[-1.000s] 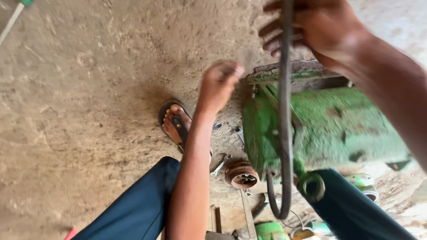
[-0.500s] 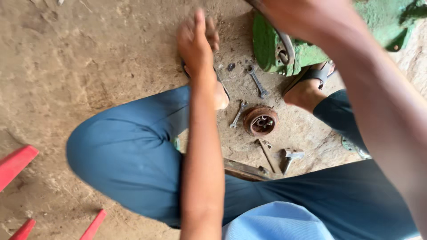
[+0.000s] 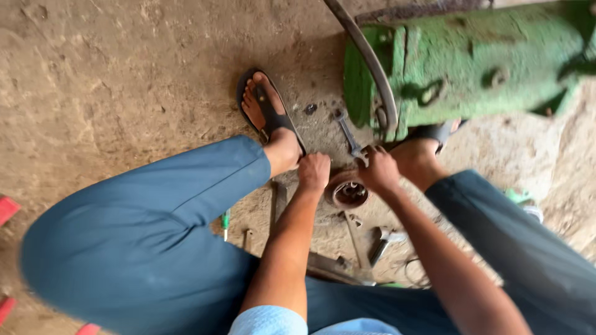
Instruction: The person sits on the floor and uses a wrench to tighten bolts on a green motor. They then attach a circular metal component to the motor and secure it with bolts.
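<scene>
Crouching over the dirt floor (image 3: 124, 74), both hands closing on the rusty pulley (image 3: 349, 193) lying between the 2 feet, just below the green machine (image 3: 472, 68). Left hand (image 3: 314, 172) curling shut at its left rim; right hand (image 3: 377, 169) gripping the right rim, fingers bent, though how firmly is hard to tell. Seemingly getting hold for a lift. Needing next an even 2-handed grip, avoiding the spanner (image 3: 347, 131) lying just beside.

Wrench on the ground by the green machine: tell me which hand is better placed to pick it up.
Right. The right hand sits beside the wrench, fingertips nearly touching it; the left hand is farther, beside the round rusty part.
</scene>
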